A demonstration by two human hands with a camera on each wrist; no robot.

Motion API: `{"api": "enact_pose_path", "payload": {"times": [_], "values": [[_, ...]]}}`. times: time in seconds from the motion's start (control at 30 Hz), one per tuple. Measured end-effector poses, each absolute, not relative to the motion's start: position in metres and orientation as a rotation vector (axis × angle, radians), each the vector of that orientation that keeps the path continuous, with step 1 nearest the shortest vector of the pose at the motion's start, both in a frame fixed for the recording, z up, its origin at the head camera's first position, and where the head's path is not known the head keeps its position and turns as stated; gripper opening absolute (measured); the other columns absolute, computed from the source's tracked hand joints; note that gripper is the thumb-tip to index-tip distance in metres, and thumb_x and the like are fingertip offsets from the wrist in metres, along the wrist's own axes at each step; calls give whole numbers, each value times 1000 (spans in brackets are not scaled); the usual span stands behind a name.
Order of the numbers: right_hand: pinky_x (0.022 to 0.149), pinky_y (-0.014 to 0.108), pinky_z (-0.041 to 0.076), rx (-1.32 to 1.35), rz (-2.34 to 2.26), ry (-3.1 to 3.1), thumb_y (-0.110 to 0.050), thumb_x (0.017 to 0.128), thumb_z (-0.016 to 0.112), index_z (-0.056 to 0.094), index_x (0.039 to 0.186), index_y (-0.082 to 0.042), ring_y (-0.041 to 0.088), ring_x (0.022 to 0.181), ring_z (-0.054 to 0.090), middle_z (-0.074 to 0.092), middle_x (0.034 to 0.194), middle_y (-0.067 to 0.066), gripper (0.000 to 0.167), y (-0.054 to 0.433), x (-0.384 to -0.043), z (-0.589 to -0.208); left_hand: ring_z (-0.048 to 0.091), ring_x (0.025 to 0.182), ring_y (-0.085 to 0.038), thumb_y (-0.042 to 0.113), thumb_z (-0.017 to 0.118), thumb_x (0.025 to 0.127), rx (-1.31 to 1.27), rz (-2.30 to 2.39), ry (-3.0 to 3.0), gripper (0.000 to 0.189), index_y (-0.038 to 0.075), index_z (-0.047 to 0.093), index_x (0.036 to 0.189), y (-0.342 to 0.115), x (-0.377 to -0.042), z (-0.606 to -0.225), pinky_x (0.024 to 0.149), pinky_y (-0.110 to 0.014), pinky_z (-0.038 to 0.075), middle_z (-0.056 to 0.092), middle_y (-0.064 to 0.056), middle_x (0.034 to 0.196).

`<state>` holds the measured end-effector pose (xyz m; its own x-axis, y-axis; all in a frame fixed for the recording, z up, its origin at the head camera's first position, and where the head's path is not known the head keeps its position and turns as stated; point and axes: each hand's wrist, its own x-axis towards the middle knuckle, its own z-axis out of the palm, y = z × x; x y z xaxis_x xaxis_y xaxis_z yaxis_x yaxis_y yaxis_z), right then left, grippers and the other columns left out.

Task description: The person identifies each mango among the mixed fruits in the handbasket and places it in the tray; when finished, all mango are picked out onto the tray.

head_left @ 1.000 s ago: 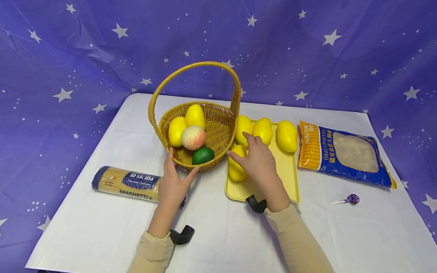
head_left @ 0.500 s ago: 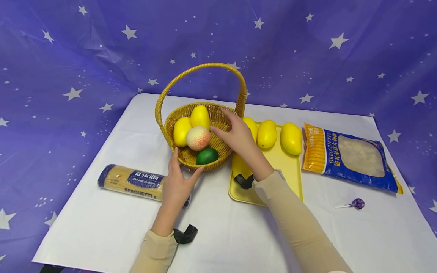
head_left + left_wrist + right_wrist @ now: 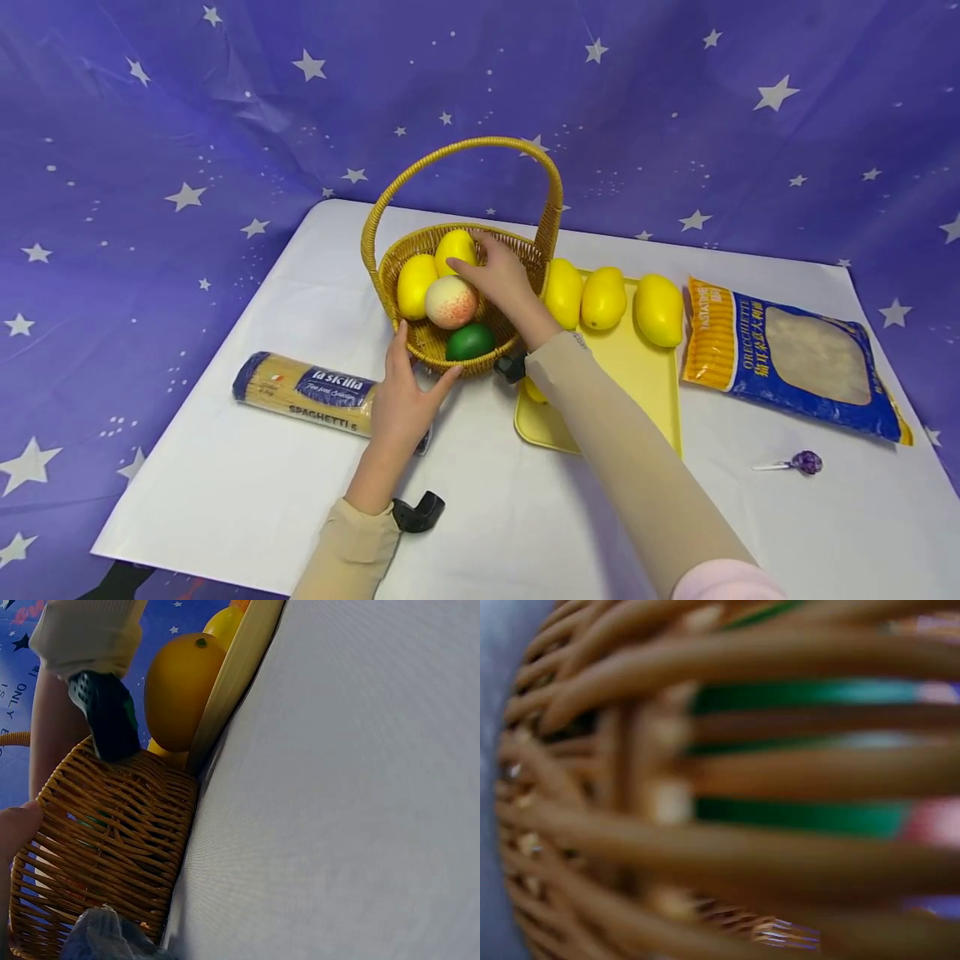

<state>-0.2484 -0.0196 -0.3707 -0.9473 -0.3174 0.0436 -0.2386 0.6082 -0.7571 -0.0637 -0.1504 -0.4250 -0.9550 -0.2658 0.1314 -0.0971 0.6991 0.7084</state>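
A wicker basket [image 3: 517, 250] with a tall handle holds two yellow mangoes, a peach [image 3: 452, 302] and a dark green fruit [image 3: 470, 342]. My left hand [image 3: 405, 404] rests against its near left rim, thumb and forefinger spread wide; the other fingers are mostly hidden. In the left wrist view a fingertip [image 3: 26, 817] touches the weave. My right hand [image 3: 501, 271] reaches inside and pinches the back mango [image 3: 453, 248], thumb in front and fingers at its right side. The left mango [image 3: 417, 287] leans beside it. Only blurred wicker [image 3: 795, 772] with green behind it fills the right wrist view.
A yellow tray [image 3: 652, 400] with several mangoes [image 3: 603, 298] stands right of the basket; my right forearm covers part of it. A spaghetti pack [image 3: 307, 393] lies left. An orecchiette bag [image 3: 798, 358] and a lollipop [image 3: 806, 462] lie right.
My right hand has moved left from above the tray, over the basket's rim, to the back mango inside. The left hand stays at the rim. The whole view has shifted slightly.
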Motion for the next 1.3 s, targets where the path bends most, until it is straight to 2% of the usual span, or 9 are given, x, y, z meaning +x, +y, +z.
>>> {"api": "enact_pose_path", "payload": {"times": [0.13,0.23,0.33,0.5,0.63,0.73,0.93,1.2,1.3], "values": [[99,42,42,-480,-1296,2700,-46,90,64,40,148,-16,27,125,48,47,144,9,69,-23,-255,-380,58,103,-44,69,59,81,280,-1106,-2680,103,20,8,156,-149,-64,-425,78,-54,49,25,-10,156],[98,43,43,-431,-1372,2626,-44,91,64,38,149,-18,27,125,48,47,143,10,69,-24,-257,-386,57,104,-44,69,59,81,284,-1103,-2681,103,21,8,156,-149,-64,-426,78,-55,49,25,-10,156],[90,42,47,-365,-1433,2545,-44,90,64,36,150,-22,26,117,51,51,136,11,70,-26,-259,-390,55,108,-43,69,59,81,298,-1099,-2684,103,22,6,156,-150,-64,-427,79,-55,48,25,-10,156],[78,38,50,-324,-1501,2463,-36,90,67,34,151,-22,25,101,55,55,122,14,70,-29,-262,-391,53,113,-42,70,59,81,321,-1104,-2688,103,24,5,156,-151,-64,-427,81,-56,47,24,-10,156],[74,36,51,-316,-1517,2455,-31,90,68,36,150,-21,25,96,55,55,117,15,69,-29,-264,-392,54,113,-41,69,61,80,317,-1107,-2676,104,23,7,156,-150,-64,-428,80,-56,47,25,-10,156],[74,37,51,-322,-1516,2501,-29,89,70,37,149,-20,25,97,56,56,117,14,69,-27,-263,-392,54,114,-40,68,62,80,308,-1106,-2668,104,23,8,156,-149,-64,-428,81,-56,47,25,-9,156],[81,37,50,-318,-1529,2639,-31,88,71,38,149,-23,23,107,56,54,133,8,69,-20,-261,-389,53,115,-40,68,61,81,298,-1110,-2673,103,23,7,156,-147,-64,-427,81,-55,47,26,-10,156],[81,32,51,-326,-1742,2684,-30,87,73,41,146,-26,18,105,58,60,121,8,67,-7,-260,-382,53,115,-40,68,62,81,300,-1109,-2678,104,23,7,156,-146,-65,-427,80,-55,47,26,-11,156],[76,30,49,-347,-1757,2714,-32,87,72,42,146,-27,18,97,59,61,114,7,66,-2,-259,-376,51,117,-41,69,61,80,315,-1116,-2676,104,23,6,156,-147,-65,-428,83,-57,46,26,-11,156]]}}
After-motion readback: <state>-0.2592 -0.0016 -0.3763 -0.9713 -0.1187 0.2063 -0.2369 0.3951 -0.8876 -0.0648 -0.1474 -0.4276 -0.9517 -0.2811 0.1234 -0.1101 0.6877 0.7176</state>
